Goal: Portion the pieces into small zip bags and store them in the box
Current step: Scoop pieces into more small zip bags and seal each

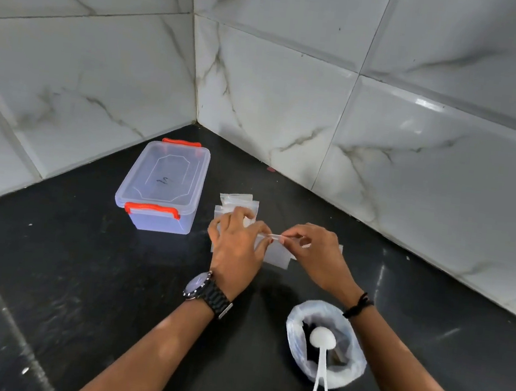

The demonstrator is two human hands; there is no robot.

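We see both hands meeting over a black countertop (65, 269) set into a corner of white marble-look wall tiles (293, 103). The left hand (238, 244), with a dark wristwatch (207, 291) on its wrist, and the right hand (314, 253), with a black cord bracelet (358, 305) on its wrist, each pinch the top edge of one small clear zip bag (275, 255) between fingertips and thumb, holding the strip taut between them (whether the seal is pressed closed or pulled apart, we cannot tell). The bag hangs just above the counter, and we can make out nothing inside it.

Behind the left hand lies a loose stack of more clear zip bags (238, 202), flat on the counter and partly hidden by the fingers. To the left of that stack stands the clear plastic storage box (163, 184), its lid on and its orange latches (152, 209) at both ends; it sits near the bags but apart from them.

Close to us, under the right forearm, an open thin plastic bag (298, 338) holds dark pieces (340, 352). A white plastic measuring scoop (322, 357) rests in it, bowl toward the middle, handle sticking out over the near rim.
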